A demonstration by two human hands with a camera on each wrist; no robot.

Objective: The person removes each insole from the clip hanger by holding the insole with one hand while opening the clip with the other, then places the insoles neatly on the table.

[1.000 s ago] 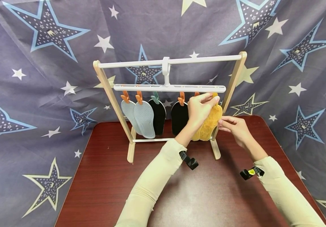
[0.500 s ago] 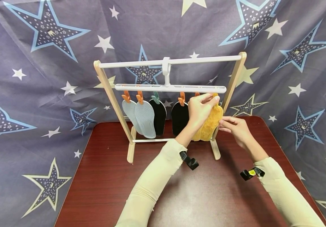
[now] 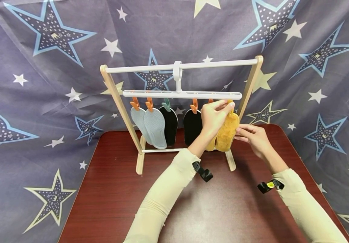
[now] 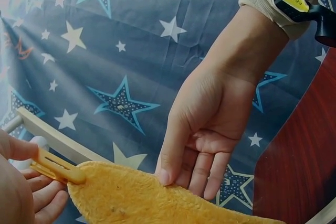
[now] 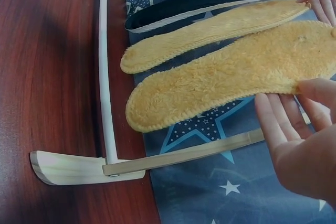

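Observation:
A fuzzy yellow insole [image 3: 228, 133] hangs at the right end of a white hanger [image 3: 153, 94], its top in a yellow clothespin [image 4: 55, 167]. My left hand [image 3: 214, 116] pinches that clothespin between thumb and fingers. Lower down, my right hand [image 3: 253, 139] holds the insole's right edge, thumb on the near face and fingers behind, as the right wrist view shows. Beside it hangs a second yellow insole [image 5: 210, 35], partly hidden by my left hand in the head view. Further left are two black insoles [image 3: 191, 126] and two light grey insoles [image 3: 155, 130].
Orange clothespins [image 3: 149, 104] and a green clothespin [image 3: 166, 105] grip the other insoles. The hanger hooks over the top bar [image 3: 217, 64] of a wooden-sided rack [image 3: 121, 108]. The rack stands on a dark red table [image 3: 110, 202] before a star-patterned cloth [image 3: 71, 135].
The yellow insole's lower end has swung slightly right, away from the one beside it. Both hands stay nearly in place, the right still at its edge.

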